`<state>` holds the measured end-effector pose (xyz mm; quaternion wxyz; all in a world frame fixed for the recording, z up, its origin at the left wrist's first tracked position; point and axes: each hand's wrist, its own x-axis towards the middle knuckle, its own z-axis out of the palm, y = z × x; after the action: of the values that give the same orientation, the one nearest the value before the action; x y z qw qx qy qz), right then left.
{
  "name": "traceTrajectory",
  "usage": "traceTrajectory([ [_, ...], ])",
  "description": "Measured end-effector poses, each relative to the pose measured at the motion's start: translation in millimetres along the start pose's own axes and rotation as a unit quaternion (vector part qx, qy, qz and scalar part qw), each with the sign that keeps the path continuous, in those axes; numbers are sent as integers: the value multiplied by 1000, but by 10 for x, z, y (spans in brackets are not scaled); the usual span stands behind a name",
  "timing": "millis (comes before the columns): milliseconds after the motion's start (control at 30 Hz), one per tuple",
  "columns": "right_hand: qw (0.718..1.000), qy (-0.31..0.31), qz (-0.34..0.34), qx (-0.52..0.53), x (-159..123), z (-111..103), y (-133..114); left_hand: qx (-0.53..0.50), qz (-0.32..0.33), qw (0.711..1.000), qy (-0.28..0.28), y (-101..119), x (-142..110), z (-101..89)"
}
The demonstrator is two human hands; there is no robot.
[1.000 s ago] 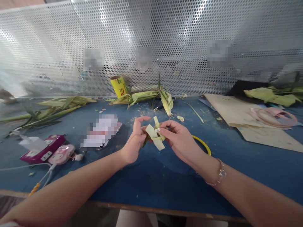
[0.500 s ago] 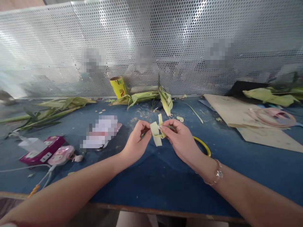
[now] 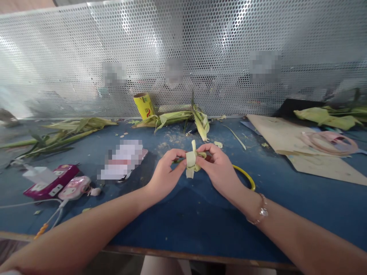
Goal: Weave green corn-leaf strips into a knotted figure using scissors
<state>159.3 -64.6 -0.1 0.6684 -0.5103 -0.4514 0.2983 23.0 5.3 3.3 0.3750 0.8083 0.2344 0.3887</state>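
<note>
Above the middle of the blue table, a small piece of folded, interlaced pale green corn husk strips (image 3: 191,160) is held between both hands. My left hand (image 3: 168,172) pinches its left side with thumb and forefinger. On the right side, my right hand (image 3: 216,166) grips it with thumb and fingers closed. One strip end sticks up and another hangs below. Part of the folds is hidden behind the fingers. A yellow ring (image 3: 247,176) lies on the table, partly behind my right hand.
Corn husks (image 3: 174,117) and a yellow tube (image 3: 143,106) stand by the perforated metal screen (image 3: 183,38). At left are more husks (image 3: 77,128), a phone (image 3: 123,160) and a purple power strip (image 3: 54,181). Cardboard (image 3: 266,130) with a pink coil (image 3: 329,141) lies at right.
The interlaced husk strips have turned and drawn closer together. My left hand has moved slightly to the right, nearer my right hand. Both hands keep their hold.
</note>
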Motion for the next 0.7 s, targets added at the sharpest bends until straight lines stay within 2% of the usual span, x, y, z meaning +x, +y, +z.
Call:
traceTrajectory([
  [233,1000,-15,7,3,-7,28,7,0,-22,1000,7,33,1,3],
  [333,999,-26,3,44,-5,41,30,27,1,999,27,47,11,-8],
  [467,993,-60,52,88,-2,55,88,66,22,997,39,48,16,-16],
  [533,995,-64,52,50,0,57,113,48,2,999,19,42,12,-6],
  [700,993,-48,-5,-108,5,46,102,17,-49,999,-4,0,-15,34],
])
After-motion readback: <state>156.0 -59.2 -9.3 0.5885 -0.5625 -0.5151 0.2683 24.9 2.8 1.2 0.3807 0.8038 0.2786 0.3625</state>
